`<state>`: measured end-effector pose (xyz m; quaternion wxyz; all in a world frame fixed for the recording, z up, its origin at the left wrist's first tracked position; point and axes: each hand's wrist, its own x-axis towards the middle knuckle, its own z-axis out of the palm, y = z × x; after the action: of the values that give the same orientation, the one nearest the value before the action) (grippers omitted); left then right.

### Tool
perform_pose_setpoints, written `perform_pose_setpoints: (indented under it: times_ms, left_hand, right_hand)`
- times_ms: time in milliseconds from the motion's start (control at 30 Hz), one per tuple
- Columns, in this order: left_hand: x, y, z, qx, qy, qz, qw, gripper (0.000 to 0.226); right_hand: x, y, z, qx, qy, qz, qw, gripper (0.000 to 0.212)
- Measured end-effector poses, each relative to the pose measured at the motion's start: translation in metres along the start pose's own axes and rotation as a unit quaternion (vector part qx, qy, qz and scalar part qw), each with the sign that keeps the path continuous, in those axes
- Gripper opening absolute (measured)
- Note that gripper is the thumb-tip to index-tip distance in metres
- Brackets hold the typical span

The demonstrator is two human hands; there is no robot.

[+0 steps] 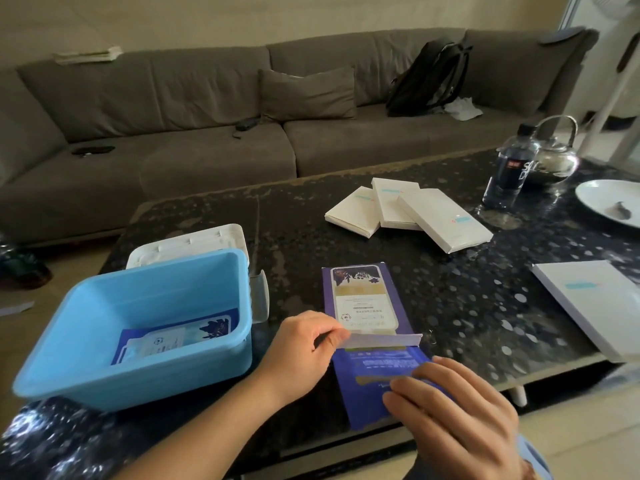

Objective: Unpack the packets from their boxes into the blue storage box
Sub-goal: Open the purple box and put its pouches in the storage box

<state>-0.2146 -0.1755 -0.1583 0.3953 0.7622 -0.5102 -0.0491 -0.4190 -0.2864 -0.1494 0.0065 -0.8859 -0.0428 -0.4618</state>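
A purple box lies flat at the table's front edge with its end flap lifted. My left hand pinches that white flap at its left end. My right hand presses on the box's near end with its fingers laid across it. A stack of purple and white packets sticks out of the box's far end. The blue storage box stands to the left, with packets lying on its bottom.
Three white boxes lie fanned at the table's far middle; another white box is at the right edge. A white lid sits behind the blue box. A water bottle, kettle and plate stand far right.
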Motion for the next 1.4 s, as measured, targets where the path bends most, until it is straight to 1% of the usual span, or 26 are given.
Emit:
perform_pose_setpoints:
  times_ms: [67, 133, 200, 233, 267, 300, 333, 367, 400, 433, 500, 533, 600, 633, 667, 700, 733, 767, 833, 900, 933, 1033, 1100, 1233, 1300, 1400]
  left_hand:
    - [-0.004, -0.005, -0.002, 0.048, -0.059, 0.028, 0.997, 0.018]
    - [-0.007, -0.003, -0.007, 0.07, -0.138, 0.018, 0.988, 0.021]
    - [-0.008, 0.008, -0.016, 0.004, -0.172, -0.032, 0.985, 0.029]
    - [-0.008, 0.017, -0.023, -0.08, -0.172, -0.07, 0.979, 0.036]
    - [-0.007, 0.025, -0.03, -0.192, -0.169, -0.112, 0.96, 0.044]
    - [-0.006, 0.034, -0.038, -0.306, -0.173, -0.149, 0.924, 0.055]
    - [-0.004, 0.04, -0.046, -0.409, -0.186, -0.178, 0.875, 0.066]
    - [-0.003, 0.046, -0.053, -0.479, -0.206, -0.194, 0.831, 0.072]
    - [-0.001, 0.056, -0.061, -0.511, -0.219, -0.2, 0.807, 0.068]
    - [0.0, 0.066, -0.067, -0.509, -0.223, -0.206, 0.806, 0.056]
    - [0.002, 0.081, -0.072, -0.492, -0.192, -0.245, 0.813, 0.028]
    - [0.001, 0.085, -0.073, -0.505, -0.164, -0.272, 0.803, 0.026]
    - [-0.002, 0.084, -0.074, -0.555, -0.11, -0.302, 0.767, 0.031]
    - [-0.004, 0.084, -0.075, -0.591, -0.074, -0.306, 0.743, 0.034]
    - [-0.005, 0.086, -0.078, -0.629, -0.035, -0.306, 0.714, 0.033]
    - [-0.004, 0.088, -0.081, -0.667, 0.002, -0.308, 0.678, 0.03]
    - [-0.003, 0.09, -0.085, -0.702, 0.035, -0.309, 0.641, 0.028]
    - [-0.001, 0.09, -0.088, -0.73, 0.056, -0.301, 0.611, 0.03]
    - [0.0, 0.089, -0.091, -0.752, 0.082, -0.288, 0.587, 0.031]
    - [-0.001, 0.086, -0.094, -0.76, 0.094, -0.281, 0.579, 0.033]
    - [-0.003, 0.083, -0.097, -0.763, 0.102, -0.28, 0.574, 0.034]
    - [-0.008, 0.064, -0.113, -0.773, 0.139, -0.264, 0.56, 0.039]
    - [-0.013, 0.05, -0.129, -0.777, 0.164, -0.25, 0.554, 0.042]
    - [-0.023, 0.028, -0.157, -0.767, 0.208, -0.23, 0.562, 0.039]
    - [-0.031, 0.018, -0.171, -0.747, 0.195, -0.219, 0.597, 0.039]
    - [-0.042, 0.002, -0.2, -0.671, 0.171, -0.197, 0.693, 0.04]
  right_hand:
    - [0.007, 0.002, -0.007, 0.026, 0.002, 0.014, 1.0, 0.029]
    - [0.024, 0.007, -0.015, 0.04, 0.007, 0.045, 0.998, 0.021]
    - [0.055, 0.017, -0.028, 0.059, -0.011, 0.126, 0.99, 0.017]
    - [0.075, 0.024, -0.035, 0.086, -0.036, 0.189, 0.978, 0.018]
    - [0.098, 0.032, -0.044, 0.131, -0.076, 0.259, 0.954, 0.018]
    - [0.117, 0.041, -0.049, 0.188, -0.128, 0.318, 0.92, 0.019]
    - [0.133, 0.051, -0.051, 0.247, -0.179, 0.356, 0.883, 0.02]
    - [0.147, 0.059, -0.05, 0.284, -0.223, 0.37, 0.856, 0.02]
    - [0.159, 0.065, -0.047, 0.296, -0.254, 0.371, 0.843, 0.02]
    - [0.167, 0.068, -0.041, 0.292, -0.273, 0.374, 0.837, 0.02]
    - [0.175, 0.069, -0.027, 0.296, -0.262, 0.389, 0.832, 0.021]
    - [0.174, 0.068, -0.021, 0.307, -0.228, 0.407, 0.829, 0.023]
    - [0.169, 0.062, -0.013, 0.345, -0.112, 0.457, 0.812, 0.032]
    - [0.165, 0.057, -0.011, 0.38, -0.061, 0.485, 0.785, 0.039]
    - [0.161, 0.051, -0.011, 0.419, -0.042, 0.509, 0.75, 0.045]
    - [0.156, 0.043, -0.011, 0.454, -0.058, 0.53, 0.714, 0.05]
    - [0.153, 0.033, -0.011, 0.473, -0.105, 0.539, 0.689, 0.056]
    - [0.151, 0.023, -0.01, 0.48, -0.16, 0.534, 0.677, 0.058]
    - [0.153, 0.007, -0.005, 0.467, -0.214, 0.514, 0.687, 0.052]
    - [0.163, -0.002, -0.001, 0.443, -0.215, 0.511, 0.705, 0.033]
    - [0.169, -0.003, 0.0, 0.438, -0.219, 0.513, 0.705, 0.03]
    - [0.188, -0.002, -0.002, 0.426, -0.261, 0.519, 0.694, 0.038]
    - [0.199, -0.001, -0.002, 0.412, -0.277, 0.508, 0.704, 0.041]
    - [0.214, -0.009, 0.008, 0.427, -0.202, 0.495, 0.729, 0.033]
    - [0.223, -0.021, 0.012, 0.44, -0.156, 0.471, 0.749, 0.025]
    - [0.241, -0.04, 0.018, 0.414, -0.153, 0.39, 0.808, 0.022]
